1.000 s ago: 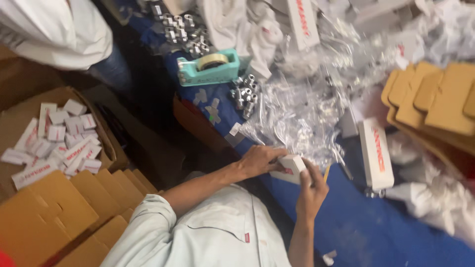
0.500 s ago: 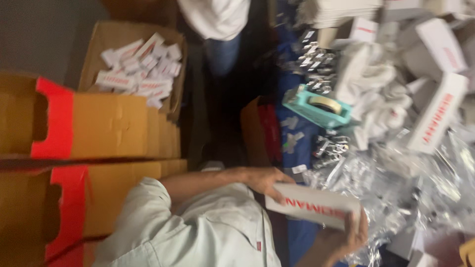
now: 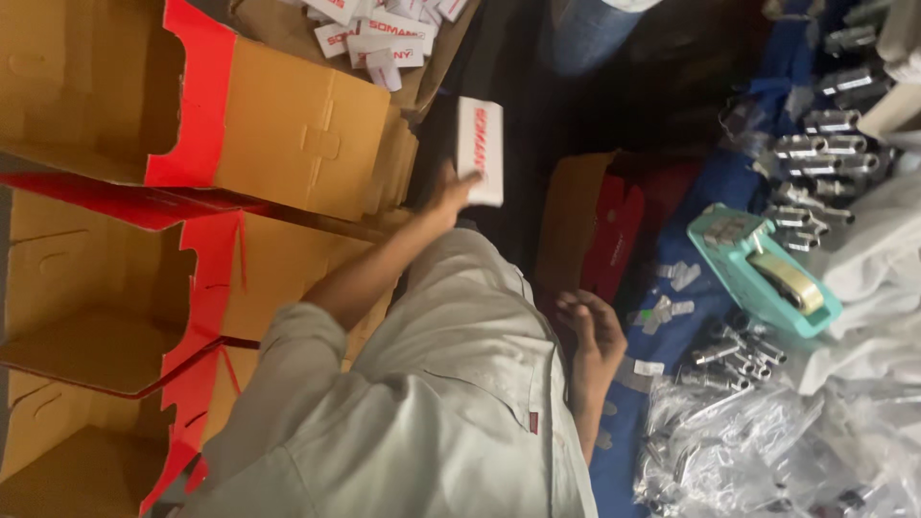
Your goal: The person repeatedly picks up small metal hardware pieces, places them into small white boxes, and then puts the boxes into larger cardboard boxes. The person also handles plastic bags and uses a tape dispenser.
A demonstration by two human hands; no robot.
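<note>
Left hand (image 3: 449,195): our grip is closed on one end of a small white box (image 3: 480,150) with red lettering, arm stretched away from the body.
Small white box: held in the air, long and flat, its far end ahead of the grip and touching nothing else.
Right hand (image 3: 590,336): loose and holding nothing, fingers half curled, low by the near edge of the surface; well apart from the grip.
Step in hand: we judge that the box is being carried out toward the open carton (image 3: 288,34) beyond the grip, where a heap of like white boxes (image 3: 384,29) lies.
Next move calls for: more reach past the carton's near wall, and a flat release onto the heap rather than a drop on its edge.
Beside the grip: stacked brown cartons (image 3: 278,144) with red edging, their flaps open, on the side away from the right hand.
Surface (image 3: 672,384): covered in blue and crowded; a teal tape dispenser (image 3: 767,273), rows of bright metal fittings (image 3: 815,153) and clear plastic bags (image 3: 748,451) of more fittings, all well off from the grip, nearer the right hand.
Room: dim floor between cartons and surface; another person's blue trouser leg (image 3: 585,34) stands beyond the grip.
</note>
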